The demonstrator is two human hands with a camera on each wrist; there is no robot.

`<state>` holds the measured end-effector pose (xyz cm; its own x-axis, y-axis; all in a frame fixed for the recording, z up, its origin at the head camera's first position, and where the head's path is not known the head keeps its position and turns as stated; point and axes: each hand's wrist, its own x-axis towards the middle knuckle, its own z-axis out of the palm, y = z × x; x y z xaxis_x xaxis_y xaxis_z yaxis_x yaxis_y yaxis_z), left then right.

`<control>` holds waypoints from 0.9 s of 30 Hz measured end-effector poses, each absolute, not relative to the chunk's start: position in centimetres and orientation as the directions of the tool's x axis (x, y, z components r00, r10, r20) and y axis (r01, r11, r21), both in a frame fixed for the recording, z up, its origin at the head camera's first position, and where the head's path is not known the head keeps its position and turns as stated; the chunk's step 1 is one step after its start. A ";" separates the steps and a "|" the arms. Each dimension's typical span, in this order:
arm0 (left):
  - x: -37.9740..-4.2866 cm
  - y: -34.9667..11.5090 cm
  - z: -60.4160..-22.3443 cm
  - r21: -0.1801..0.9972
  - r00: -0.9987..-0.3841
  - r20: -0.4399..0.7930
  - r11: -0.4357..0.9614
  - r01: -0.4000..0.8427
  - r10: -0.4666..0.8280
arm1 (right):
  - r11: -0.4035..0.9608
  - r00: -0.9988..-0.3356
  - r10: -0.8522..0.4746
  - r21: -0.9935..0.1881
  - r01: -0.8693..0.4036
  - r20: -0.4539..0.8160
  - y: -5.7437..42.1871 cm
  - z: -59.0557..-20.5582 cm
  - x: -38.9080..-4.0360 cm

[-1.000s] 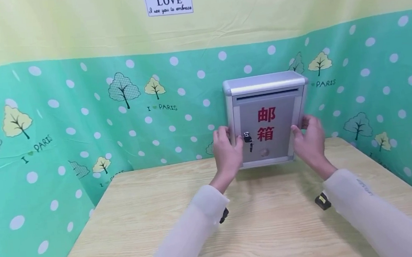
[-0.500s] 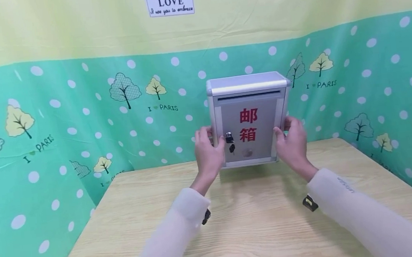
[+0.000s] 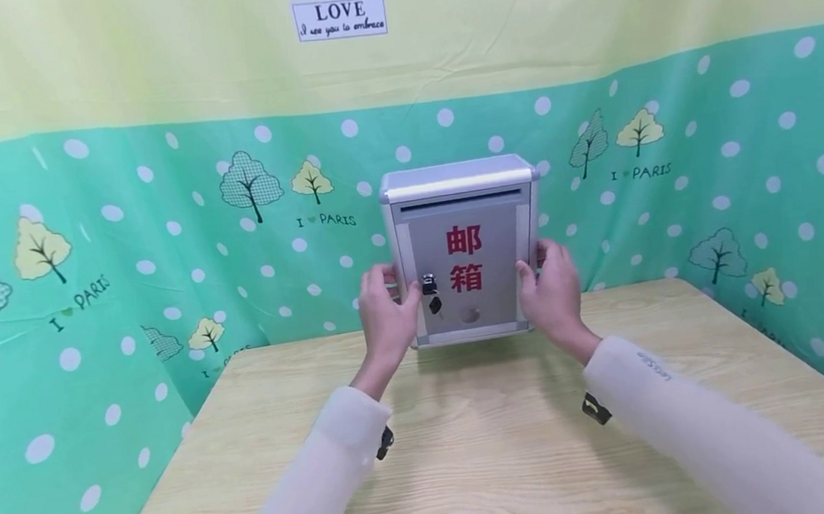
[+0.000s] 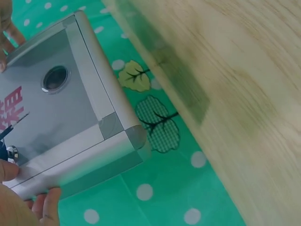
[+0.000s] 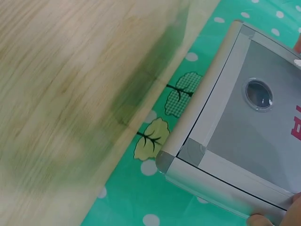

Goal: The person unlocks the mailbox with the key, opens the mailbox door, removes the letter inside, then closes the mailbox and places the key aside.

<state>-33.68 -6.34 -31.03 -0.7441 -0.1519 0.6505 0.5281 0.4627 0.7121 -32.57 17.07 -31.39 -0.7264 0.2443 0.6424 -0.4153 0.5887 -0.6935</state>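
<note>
A silver metal mailbox (image 3: 466,251) with red characters, a slot near its top and a round window low on its front is held upright between both hands, its bottom clear of the table. My left hand (image 3: 385,314) grips its left side, thumb on the front edge beside the lock (image 3: 428,284), from which a key (image 3: 435,305) hangs. On the opposite side my right hand (image 3: 555,290) grips the edge, thumb in front and fingers round the back. In the left wrist view, the mailbox's lower corner (image 4: 136,136) shows apart from the wood.
The pale wooden table (image 3: 493,449) lies below, reflecting the box faintly. Behind it hangs a green and yellow curtain (image 3: 304,302) with dots and trees, which also lines the left and right sides.
Both hands have carried the mailbox to the left across the head view, keeping their grip on its sides. It stays upright at about the same height.
</note>
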 end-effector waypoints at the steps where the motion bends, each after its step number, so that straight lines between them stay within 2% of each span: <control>1: -33.8 -6.6 -31.1 0.711 -0.744 0.650 0.465 0.527 -0.151 | 0.588 -0.727 0.243 -0.694 -0.415 0.642 16.9 -31.5 -32.7; 18: -35.0 -9.1 -33.0 0.734 -0.777 0.610 0.482 0.479 -0.157 | 0.572 -0.742 0.260 -0.718 -0.396 0.617 13.9 -32.9 -34.3; 27: -35.7 -9.9 -33.9 0.741 -0.788 0.593 0.496 0.454 -0.166 | 0.561 -0.772 0.272 -0.746 -0.358 0.575 12.8 -33.9 -34.9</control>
